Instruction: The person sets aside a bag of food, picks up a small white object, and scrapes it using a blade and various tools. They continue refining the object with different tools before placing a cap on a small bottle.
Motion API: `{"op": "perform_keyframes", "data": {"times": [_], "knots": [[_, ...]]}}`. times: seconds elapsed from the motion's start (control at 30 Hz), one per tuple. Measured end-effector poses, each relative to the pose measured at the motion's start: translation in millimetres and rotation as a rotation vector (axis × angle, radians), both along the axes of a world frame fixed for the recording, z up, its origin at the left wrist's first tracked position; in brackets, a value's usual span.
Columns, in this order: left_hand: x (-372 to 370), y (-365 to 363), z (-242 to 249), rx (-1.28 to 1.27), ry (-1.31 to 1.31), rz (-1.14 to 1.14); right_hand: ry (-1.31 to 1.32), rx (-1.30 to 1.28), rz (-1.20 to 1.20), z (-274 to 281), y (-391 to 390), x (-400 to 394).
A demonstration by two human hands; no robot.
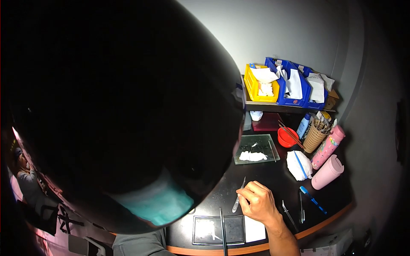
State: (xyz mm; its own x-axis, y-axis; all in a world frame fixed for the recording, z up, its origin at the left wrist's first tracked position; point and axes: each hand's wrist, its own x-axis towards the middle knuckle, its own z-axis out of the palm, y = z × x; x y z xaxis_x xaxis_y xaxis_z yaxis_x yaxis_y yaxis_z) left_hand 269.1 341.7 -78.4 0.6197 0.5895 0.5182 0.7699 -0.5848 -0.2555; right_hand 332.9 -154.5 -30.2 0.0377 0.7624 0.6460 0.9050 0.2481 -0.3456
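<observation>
My right hand (258,201) is over the front of the dark table (277,192), fingers closed on a slim metal scalpel (235,206) whose blade points away from me. Just left of it, a thin dark rod-shaped tool (223,232) crosses a shallow black tray (196,230) with small white pieces inside. White paper (255,232) lies between the tray and my right wrist. My left hand is hidden behind a large dark shape (128,106) that blocks much of the view; only a grey sleeve (141,245) shows below it.
A glass plate (273,157) bearing white material (253,156) lies beyond my hand. To the right are a red bowl (287,138), white pouch (299,165), pink tumbler (327,173), patterned bottle (328,147), pens (313,199) and a curved metal tool (289,214). Bins (292,100) stand behind.
</observation>
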Motion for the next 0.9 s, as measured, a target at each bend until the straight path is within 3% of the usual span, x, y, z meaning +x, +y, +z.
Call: {"op": "perform_keyframes", "data": {"times": [0.67, 0.77, 0.9], "knots": [[-2, -30, 28, -0.372, -0.223, 0.149, 0.000, -0.027, -0.008, -2, -2, 6], [-10, -21, 42, -0.550, -0.225, 0.073, 0.000, -0.029, -0.013, -4, -2, 6], [-20, -12, 35, -0.524, -0.232, 0.032, 0.003, -0.024, -0.014, -4, -2, 7]]}}
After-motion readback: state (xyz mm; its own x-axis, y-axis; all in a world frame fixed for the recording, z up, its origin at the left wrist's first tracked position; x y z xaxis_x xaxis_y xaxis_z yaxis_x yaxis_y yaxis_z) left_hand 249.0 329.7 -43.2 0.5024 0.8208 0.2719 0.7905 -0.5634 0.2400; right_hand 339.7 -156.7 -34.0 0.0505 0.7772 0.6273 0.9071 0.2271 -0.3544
